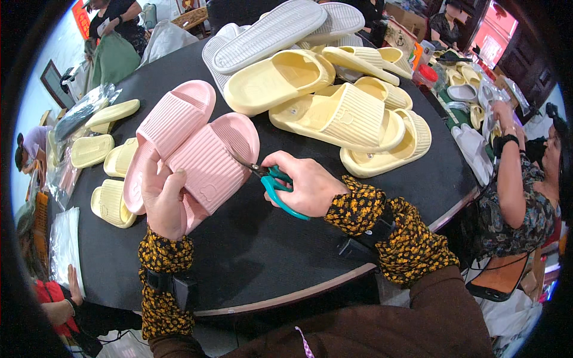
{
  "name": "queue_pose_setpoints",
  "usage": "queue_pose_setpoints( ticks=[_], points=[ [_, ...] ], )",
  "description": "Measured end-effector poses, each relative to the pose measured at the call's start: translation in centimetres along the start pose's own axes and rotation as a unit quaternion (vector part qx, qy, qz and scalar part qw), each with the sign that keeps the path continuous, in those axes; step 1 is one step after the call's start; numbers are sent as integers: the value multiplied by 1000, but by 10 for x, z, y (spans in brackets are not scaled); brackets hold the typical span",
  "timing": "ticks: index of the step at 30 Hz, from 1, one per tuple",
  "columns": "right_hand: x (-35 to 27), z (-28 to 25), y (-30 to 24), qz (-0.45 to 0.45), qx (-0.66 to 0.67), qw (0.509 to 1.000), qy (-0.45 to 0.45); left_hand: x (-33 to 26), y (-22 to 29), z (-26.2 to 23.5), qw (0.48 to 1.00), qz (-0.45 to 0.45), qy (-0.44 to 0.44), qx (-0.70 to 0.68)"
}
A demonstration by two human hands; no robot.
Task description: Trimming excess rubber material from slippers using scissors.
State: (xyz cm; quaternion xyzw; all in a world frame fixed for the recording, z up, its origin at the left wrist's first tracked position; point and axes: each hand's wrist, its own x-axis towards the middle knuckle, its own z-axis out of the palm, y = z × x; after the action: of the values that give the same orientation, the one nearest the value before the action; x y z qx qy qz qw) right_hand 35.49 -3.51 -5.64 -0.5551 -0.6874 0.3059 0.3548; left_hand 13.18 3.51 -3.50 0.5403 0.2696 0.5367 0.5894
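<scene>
Pink ribbed foam slippers (185,152), a pair, sit gripped in the left hand (164,200). Right hand (304,185) clamps teal-handled scissors (271,182), blades touching the nearer slipper's edge.

Two pink ribbed foam slide sandals (191,149) lie on the round black table (262,244), beside one pair of green-handled scissors (276,186). At least five pale yellow ribbed foam slide sandals (340,116) and two white ribbed foam slide sandals (268,33) are piled behind. Four smaller pale yellow foam sandals (110,203) sit at the left edge.

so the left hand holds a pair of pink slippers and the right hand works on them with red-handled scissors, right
Not quite: the scissors have teal handles, not red. The head view shows the right hand gripping them, blades at the pink slippers, which the left hand holds over the black table.
</scene>
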Motion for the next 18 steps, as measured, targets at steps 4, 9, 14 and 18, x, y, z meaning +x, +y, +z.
queue_pose_setpoints(
  ticks=[4, 9, 14, 18],
  points=[
    [-1, 1, 3, -27, -11, 999, 14, 1, -3, 1, 1000, 9, -15, -23],
    [0, 2, 4, -36, 17, 999, 15, -1, -3, -3, 1000, -10, -9, -21],
    [1, 2, 3, -28, 27, 999, 15, 0, -6, -2, 999, -2, -13, -41],
    [1, 3, 5, -29, 47, 998, 31, 0, -6, -4, 1000, -15, -9, -9]
  ],
)
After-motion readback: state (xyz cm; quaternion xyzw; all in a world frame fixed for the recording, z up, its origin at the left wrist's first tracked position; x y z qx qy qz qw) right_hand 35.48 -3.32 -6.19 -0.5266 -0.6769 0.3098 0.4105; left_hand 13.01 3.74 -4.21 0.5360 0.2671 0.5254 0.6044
